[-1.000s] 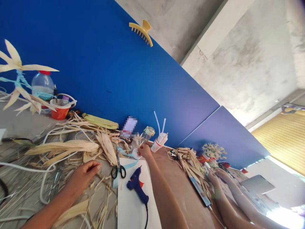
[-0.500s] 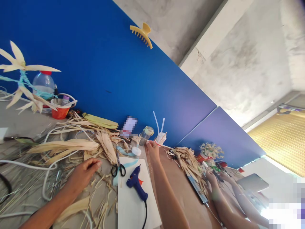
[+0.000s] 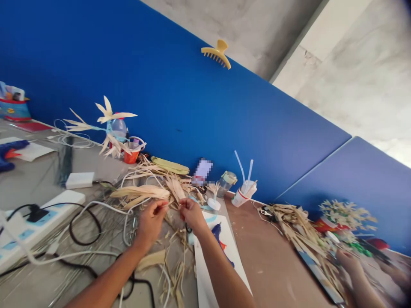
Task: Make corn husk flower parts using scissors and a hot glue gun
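Note:
My left hand [image 3: 150, 222] is closed in a pinch on a thin dried corn husk strip [image 3: 162, 206] at the edge of the husk pile [image 3: 144, 192]. Just to its right, my right hand [image 3: 192, 214] has its fingers curled together over the same pile. What it pinches is too small to make out. The two hands are close but do not touch. My right forearm partly covers a blue glue gun [image 3: 219, 233], which lies on a white sheet [image 3: 212, 273].
A cup with straws [image 3: 245, 193] and a small jar [image 3: 226, 181] stand by the blue partition [image 3: 180, 98], which has a yellow hair clip [image 3: 216, 53] on top. A husk flower [image 3: 109, 115], red cup [image 3: 131, 156], power strip [image 3: 38, 218] and cables [image 3: 83, 231] lie left. Another person's hand [image 3: 349, 261] works husks at right.
My right hand drew back from the cup with straws to the husk pile. My left hand rose from the table and pinched a husk. The view swung left, revealing the power strip.

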### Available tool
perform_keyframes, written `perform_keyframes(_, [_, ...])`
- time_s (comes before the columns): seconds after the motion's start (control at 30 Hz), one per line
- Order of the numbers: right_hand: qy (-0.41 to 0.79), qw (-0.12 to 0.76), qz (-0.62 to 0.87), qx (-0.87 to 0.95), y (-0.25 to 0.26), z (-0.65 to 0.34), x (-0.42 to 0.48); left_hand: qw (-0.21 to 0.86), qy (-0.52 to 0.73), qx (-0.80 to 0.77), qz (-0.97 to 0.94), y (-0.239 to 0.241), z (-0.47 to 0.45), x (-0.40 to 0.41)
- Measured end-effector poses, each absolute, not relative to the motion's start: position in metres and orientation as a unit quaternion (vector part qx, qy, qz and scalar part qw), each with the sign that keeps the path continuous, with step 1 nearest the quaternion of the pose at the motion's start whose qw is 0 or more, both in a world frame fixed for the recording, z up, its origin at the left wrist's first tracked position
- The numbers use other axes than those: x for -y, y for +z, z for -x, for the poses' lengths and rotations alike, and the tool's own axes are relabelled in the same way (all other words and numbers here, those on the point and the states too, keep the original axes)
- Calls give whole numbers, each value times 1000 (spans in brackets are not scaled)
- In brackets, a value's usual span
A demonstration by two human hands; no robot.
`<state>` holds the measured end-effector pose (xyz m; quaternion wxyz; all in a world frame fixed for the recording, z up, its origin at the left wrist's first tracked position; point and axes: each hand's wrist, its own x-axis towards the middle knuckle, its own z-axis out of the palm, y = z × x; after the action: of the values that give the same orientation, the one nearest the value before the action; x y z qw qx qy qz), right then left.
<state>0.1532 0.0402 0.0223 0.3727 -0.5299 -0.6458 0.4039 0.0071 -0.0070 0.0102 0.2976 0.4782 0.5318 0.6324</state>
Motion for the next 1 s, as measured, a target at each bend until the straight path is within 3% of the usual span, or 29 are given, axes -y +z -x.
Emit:
perform_keyframes(0.37, [228, 315, 527, 756, 20, -117, -75, 258, 618, -473, -573, 16, -20, 21])
perform_keyframes(0.6, [167, 208, 481, 835, 27, -93, -93, 305, 624, -480, -536, 17, -14, 16])
perform_keyframes(0.7, [160, 204, 473, 842, 30, -94, -89, 322, 634, -495, -500, 22, -7, 13])
perform_keyframes(0.87, [200, 317, 513, 772, 48, -113, -70, 337, 652, -518, -439, 33, 2, 11])
perform_keyframes(1.0, [306, 282, 499, 760, 58, -138, -41, 338, 654, -524, -427, 38, 4, 11])
